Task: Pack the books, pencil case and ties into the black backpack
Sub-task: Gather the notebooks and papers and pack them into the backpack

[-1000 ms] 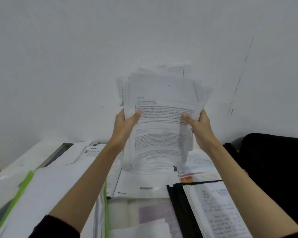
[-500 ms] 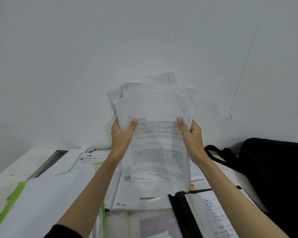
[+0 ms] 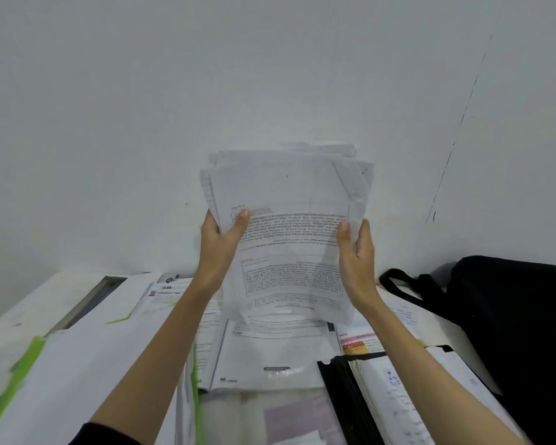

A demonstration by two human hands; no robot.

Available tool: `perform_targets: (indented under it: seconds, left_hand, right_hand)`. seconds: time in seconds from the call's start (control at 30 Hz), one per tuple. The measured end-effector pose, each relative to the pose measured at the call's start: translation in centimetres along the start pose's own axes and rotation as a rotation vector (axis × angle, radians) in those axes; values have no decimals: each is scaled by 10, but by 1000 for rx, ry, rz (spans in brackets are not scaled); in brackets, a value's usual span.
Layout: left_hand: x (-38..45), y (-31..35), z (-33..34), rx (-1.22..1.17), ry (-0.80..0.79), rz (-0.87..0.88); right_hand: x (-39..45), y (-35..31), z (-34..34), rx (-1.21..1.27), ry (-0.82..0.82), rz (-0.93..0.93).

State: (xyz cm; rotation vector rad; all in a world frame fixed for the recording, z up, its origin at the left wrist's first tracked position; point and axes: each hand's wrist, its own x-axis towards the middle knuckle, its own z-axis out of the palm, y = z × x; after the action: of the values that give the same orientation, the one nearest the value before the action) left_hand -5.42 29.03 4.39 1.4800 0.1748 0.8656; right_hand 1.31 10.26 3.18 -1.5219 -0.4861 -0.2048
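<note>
A loose stack of printed paper sheets (image 3: 289, 239) stands upright in the air above the table, in front of the white wall. My left hand (image 3: 219, 245) grips its left edge, thumb across the front page. My right hand (image 3: 355, 252) grips its right edge the same way. The black backpack (image 3: 520, 326) lies at the right of the table, its strap (image 3: 408, 287) trailing toward the papers. Open books and workbooks (image 3: 270, 354) lie flat under the stack. No pencil case or ties show.
A white sheet with a green edge (image 3: 61, 374) covers the left of the table. A black-edged folder with written pages (image 3: 395, 396) lies near the front right. A clear plastic sleeve (image 3: 286, 415) sits at the front centre. The wall is close behind.
The paper stack dropped toward the table half a second ago and is now raised slightly again, both hands still gripping its sides. The view has shifted a little, showing more of the backpack.
</note>
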Motion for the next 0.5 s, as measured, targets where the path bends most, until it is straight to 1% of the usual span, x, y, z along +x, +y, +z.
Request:
perform_targets:
  seconds: [0.07, 0.17, 0.23, 0.3, 0.37, 0.5]
  left_hand:
    - [-2, -7, -6, 13, -26, -27]
    - [-9, -23, -12, 37, -88, -137]
    - [-14, -33, -12, 66, -105, -168]
    - [-15, -35, -8, 101, -73, -141]
    - [-15, -30, -2, 109, -24, -83]
    - [-15, -11, 16, 195, 49, 83]
  right_hand:
    - [-2, 11, -1, -40, 1, 25]
    - [-5, 29, -4, -85, 0, 52]
    - [-7, 31, -3, -121, -1, 56]
    - [-6, 30, -1, -146, 21, 49]
    - [-4, 27, 0, -120, 51, 24]
    - [-3, 11, 8, -110, 106, -89]
